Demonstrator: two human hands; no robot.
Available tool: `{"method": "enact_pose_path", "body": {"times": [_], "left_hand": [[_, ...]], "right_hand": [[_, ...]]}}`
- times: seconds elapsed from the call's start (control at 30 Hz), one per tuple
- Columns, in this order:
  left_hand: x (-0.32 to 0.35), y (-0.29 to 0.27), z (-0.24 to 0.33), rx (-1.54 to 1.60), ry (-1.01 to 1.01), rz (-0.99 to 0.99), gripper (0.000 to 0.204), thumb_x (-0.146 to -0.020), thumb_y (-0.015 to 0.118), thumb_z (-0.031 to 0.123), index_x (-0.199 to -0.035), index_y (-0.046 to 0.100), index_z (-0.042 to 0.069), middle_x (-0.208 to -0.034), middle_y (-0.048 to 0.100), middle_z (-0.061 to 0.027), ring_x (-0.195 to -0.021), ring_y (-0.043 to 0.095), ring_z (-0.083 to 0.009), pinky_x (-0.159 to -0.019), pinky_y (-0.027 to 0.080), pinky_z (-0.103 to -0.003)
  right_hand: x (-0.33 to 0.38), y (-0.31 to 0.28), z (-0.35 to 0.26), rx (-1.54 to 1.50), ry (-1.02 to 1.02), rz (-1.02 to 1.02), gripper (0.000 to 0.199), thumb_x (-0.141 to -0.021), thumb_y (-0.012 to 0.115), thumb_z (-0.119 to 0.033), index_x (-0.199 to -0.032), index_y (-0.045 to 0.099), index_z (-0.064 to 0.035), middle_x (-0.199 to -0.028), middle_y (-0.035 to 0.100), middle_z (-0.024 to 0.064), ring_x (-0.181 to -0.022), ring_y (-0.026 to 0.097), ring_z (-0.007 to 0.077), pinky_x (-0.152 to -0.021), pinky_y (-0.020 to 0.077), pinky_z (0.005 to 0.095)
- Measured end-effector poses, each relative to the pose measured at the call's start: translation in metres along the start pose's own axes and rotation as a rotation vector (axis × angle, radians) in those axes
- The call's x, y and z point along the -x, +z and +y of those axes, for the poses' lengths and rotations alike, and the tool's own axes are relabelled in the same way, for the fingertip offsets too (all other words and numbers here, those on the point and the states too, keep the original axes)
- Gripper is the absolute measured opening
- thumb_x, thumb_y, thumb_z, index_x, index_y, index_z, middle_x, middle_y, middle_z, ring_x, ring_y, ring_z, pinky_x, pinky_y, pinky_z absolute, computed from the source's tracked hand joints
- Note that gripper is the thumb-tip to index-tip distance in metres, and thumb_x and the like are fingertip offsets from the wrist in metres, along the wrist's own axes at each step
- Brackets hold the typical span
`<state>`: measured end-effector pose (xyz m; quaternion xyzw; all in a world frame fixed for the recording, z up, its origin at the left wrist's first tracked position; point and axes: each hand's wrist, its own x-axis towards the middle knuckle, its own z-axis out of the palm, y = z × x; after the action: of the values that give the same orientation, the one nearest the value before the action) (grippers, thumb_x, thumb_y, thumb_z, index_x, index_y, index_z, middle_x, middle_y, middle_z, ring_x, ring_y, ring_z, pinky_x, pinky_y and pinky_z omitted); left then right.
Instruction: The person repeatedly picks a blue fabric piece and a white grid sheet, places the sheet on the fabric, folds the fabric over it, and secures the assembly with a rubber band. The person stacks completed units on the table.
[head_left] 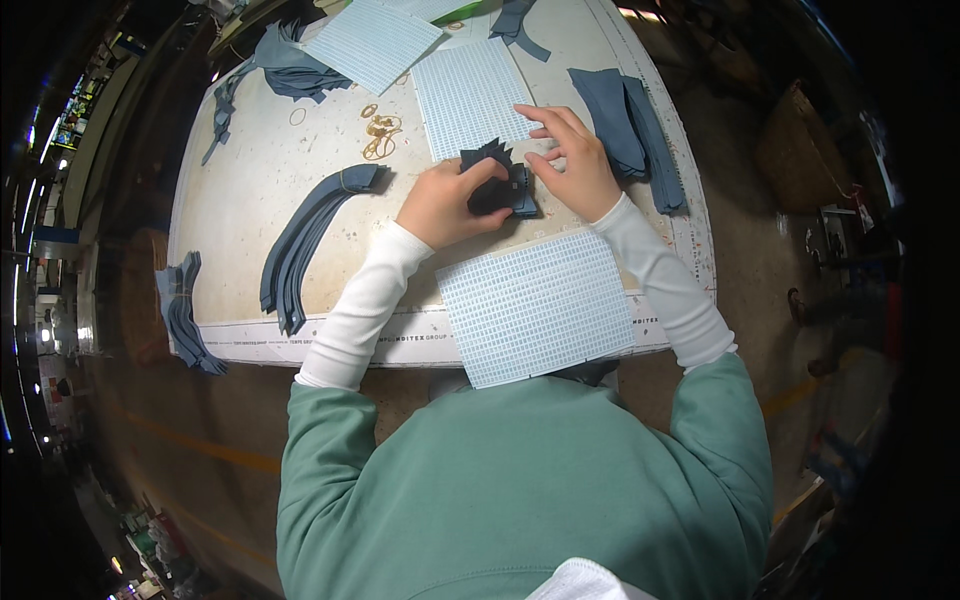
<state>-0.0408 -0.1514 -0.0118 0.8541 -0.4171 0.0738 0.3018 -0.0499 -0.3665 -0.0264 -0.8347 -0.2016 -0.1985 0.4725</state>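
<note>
A: How is the work surface bounded, and where is room left?

B: The pale, scuffed table (250,190) is curved by the lens; its near edge is overhung by a blue-lined grid sheet (535,305). Bare surface is seen left of centre, between the hands and the far left corner. Dark floor lies beyond the right edge.

A: What is held?

B: A small stack of dark blue fabric pieces (498,182), with jagged, pointed corners fanned at the top, is kept just past the middle of the table. It is gripped by the left hand (445,200), whose fingers are curled closed around its left side. The right hand (572,160) is laid against the stack's right side, thumb pressed to it, the other fingers only loosely bent and spread over a second grid sheet (470,95).

A: And the count of things?

B: Three grid sheets can be counted, the third (372,42) at the far edge. A long curved bundle of grey-blue strips (305,240) lies left, another bundle (185,315) hangs over the left corner, and folded cloth (630,130) rests on the right. Several tan rubber bands (380,130) are scattered near the centre; their exact number cannot be told.
</note>
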Motion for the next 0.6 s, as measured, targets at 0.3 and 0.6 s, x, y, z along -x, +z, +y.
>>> {"method": "enact_pose_path", "body": {"times": [0.3,0.6], "left_hand": [[-0.002,-0.007,-0.01,0.171,-0.079,-0.072,0.031,-0.077,0.075,0.015,-0.105,0.063,0.01,-0.091,0.069,-0.0104,-0.075,0.068,-0.0231,-0.067,0.054,-0.031],[0.001,-0.008,-0.008,0.437,-0.166,0.054,0.063,-0.075,0.073,0.007,-0.134,0.051,0.008,-0.108,0.064,-0.0094,-0.074,0.062,-0.0122,-0.067,0.053,-0.024]], "right_hand": [[0.003,-0.007,-0.001,-0.001,0.126,-0.039,0.049,-0.085,0.063,0.0,-0.132,0.056,-0.0125,-0.11,0.062,0.0078,-0.088,0.065,0.0139,-0.065,0.0529,0.023],[0.008,0.008,-0.009,-0.611,0.618,-0.15,0.04,-0.101,0.051,-0.023,-0.138,0.046,-0.0095,-0.083,0.063,0.0069,-0.068,0.062,0.0087,-0.055,0.0538,0.0237]]}}
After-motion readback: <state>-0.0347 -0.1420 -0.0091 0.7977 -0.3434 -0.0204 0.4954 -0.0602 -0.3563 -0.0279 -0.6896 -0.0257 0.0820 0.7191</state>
